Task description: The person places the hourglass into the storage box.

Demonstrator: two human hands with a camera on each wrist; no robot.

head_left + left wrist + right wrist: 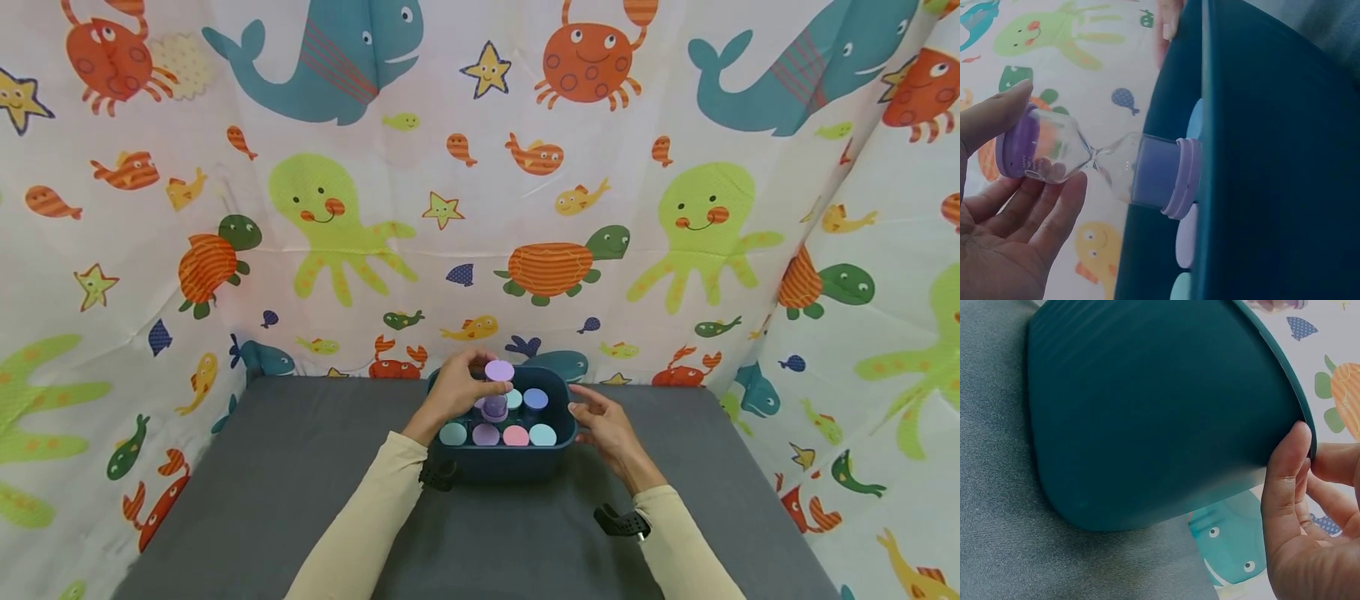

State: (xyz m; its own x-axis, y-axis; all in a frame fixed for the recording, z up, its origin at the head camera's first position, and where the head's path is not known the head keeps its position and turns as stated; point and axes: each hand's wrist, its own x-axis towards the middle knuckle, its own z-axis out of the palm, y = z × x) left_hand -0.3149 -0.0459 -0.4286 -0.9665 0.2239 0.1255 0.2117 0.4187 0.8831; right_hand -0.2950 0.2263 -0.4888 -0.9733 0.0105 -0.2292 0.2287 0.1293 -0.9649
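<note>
My left hand [456,388] pinches the purple cap of an hourglass sand timer [1094,156], thumb on one side and fingers on the other. In the left wrist view the timer has clear bulbs, with purple sand in the bulb farther from the hand. It stands upright over the dark teal bin [502,468], its lower cap down among other capped timers. At the bin's right end my right hand [611,429] grips the rim between thumb and fingers, as the right wrist view [1316,512] shows.
Inside the bin are several round caps: a green cap [452,433], a lilac cap [486,434], a pink cap [516,436], a pale blue cap [542,435] and a periwinkle cap [536,399]. The bin stands on a grey tabletop [300,483], before a sea-animal curtain [465,317].
</note>
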